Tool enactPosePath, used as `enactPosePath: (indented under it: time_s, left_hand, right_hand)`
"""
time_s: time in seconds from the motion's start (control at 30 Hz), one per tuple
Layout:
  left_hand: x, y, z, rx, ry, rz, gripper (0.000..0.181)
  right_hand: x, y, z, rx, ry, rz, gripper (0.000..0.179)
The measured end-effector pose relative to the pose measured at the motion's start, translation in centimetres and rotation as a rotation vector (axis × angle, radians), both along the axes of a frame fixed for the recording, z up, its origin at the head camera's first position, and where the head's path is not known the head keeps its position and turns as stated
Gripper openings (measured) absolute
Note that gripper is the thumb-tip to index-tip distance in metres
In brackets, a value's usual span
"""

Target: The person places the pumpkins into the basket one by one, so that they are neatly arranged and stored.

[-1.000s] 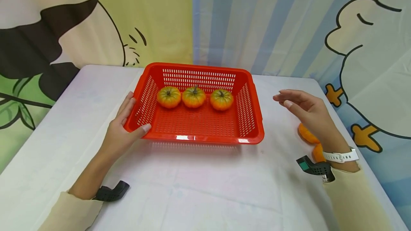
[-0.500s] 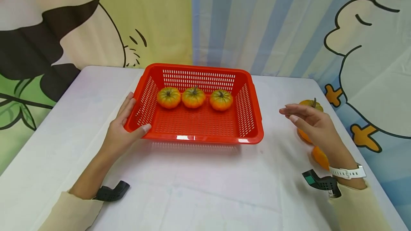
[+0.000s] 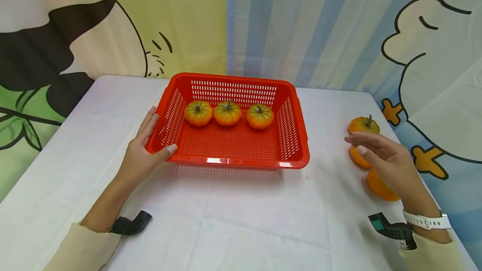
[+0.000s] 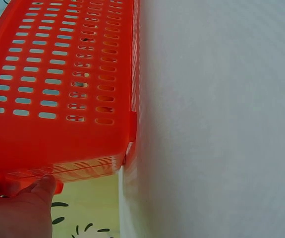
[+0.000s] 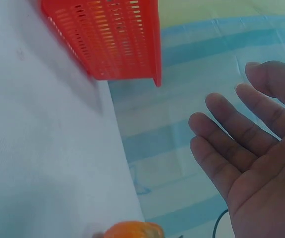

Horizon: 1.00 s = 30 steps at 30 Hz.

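A red plastic basket [image 3: 241, 162] with slotted walls stands mid-table in the head view. Inside, three small orange-green pumpkins line up: a left one [image 3: 198, 113], a middle one [image 3: 227, 113] and a right one [image 3: 260, 116]. My left hand [image 3: 141, 154] holds the basket's left front corner, thumb over the rim and fingers along the outer side. At the right, my right hand [image 3: 393, 164] hovers over more pumpkins, fingers loosely extended and holding nothing. These are a far pumpkin [image 3: 363, 124], a partly covered one [image 3: 359, 158] and a nearer one [image 3: 381, 186].
A white cloth [image 3: 226, 229] covers the table. Behind it hangs a cartoon-printed curtain [image 3: 301, 24], which also shows along the right side. The right wrist view catches an orange pumpkin [image 5: 134, 230] at its bottom edge.
My right hand has moved right and nearer to me, away from the basket. More of the right-hand pumpkins now shows, including the far one. The left hand and basket stay put.
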<state>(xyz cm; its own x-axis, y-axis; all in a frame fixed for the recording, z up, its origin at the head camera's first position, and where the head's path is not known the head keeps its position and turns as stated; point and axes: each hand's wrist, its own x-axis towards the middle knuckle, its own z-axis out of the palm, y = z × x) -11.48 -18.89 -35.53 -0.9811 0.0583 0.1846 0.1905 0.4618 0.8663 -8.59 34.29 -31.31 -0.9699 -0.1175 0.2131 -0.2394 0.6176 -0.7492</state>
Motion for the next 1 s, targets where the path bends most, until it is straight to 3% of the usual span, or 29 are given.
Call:
enactPosePath:
  time_s: [0.2,0.37,0.57,0.77,1.0]
  left_hand:
    - [0.2,-0.2,0.1,0.009,-0.004,0.003,0.088]
    - [0.1,-0.3,0.0,0.010,-0.014,0.011,0.088]
    - [0.0,-0.2,-0.1,0.003,-0.010,0.008,0.088]
    - [-0.1,-0.1,-0.2,0.006,-0.002,0.002,0.087]
    - [0.0,-0.2,-0.2,0.012,0.019,-0.005,0.086]
  right_hand:
    - [0.6,0.9,-0.9,0.000,0.012,-0.051,0.032]
    - [1.1,1.9,-2.0,-0.003,0.098,-0.047,0.033]
    - [2.2,3.4,-2.3,0.028,0.164,-0.129,0.035]
    - [3.2,5.4,-2.6,0.078,0.140,-0.270,0.037]
    - [3.6,7.6,-3.5,0.139,0.055,-0.404,0.047]
